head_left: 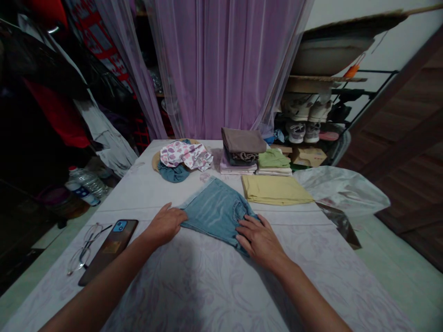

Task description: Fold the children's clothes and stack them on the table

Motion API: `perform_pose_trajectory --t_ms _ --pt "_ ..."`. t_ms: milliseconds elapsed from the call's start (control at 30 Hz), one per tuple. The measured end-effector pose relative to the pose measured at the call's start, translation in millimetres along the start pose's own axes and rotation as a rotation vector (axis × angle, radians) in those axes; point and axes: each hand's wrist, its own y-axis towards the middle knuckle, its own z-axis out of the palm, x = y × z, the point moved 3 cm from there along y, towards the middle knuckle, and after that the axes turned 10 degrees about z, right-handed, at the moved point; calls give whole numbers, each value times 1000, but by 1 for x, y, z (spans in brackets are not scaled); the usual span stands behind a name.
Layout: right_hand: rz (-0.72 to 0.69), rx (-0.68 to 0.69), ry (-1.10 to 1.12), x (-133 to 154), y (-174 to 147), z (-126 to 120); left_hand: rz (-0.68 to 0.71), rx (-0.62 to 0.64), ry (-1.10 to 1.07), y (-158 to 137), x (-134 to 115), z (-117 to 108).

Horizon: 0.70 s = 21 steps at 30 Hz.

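On the worktop (221, 286), the jeans (212, 210) lie between the person's hands: the left hand (165, 224) touches their left end with fingers curled, though whether it pinches the cloth cannot be told, while the right hand (258, 240) lies on their pocketed right end, fingers slightly spread. Just beyond the jeans to the right is a yellow cloth (277, 189); to their left, nearer the person, are a phone (114, 246) and glasses (83, 252).
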Motion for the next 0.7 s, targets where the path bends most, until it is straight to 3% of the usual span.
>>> perform_pose_trajectory --t_ms 167,233,333,400,500,700 --pt "32 18 -40 13 18 -22 -2 -18 -249 10 15 -13" --pt "23 -55 -28 24 30 -31 -131 -115 -355 19 26 -20" --pt "-54 -125 -6 43 50 -28 -387 -209 -310 35 43 -25" --pt "-102 -71 -40 50 59 -14 -462 -103 -265 48 50 -20" --pt "-74 84 -111 50 63 15 -467 75 -252 64 57 -10" --pt "-44 179 -132 46 58 35 -402 218 -283 81 63 -4"
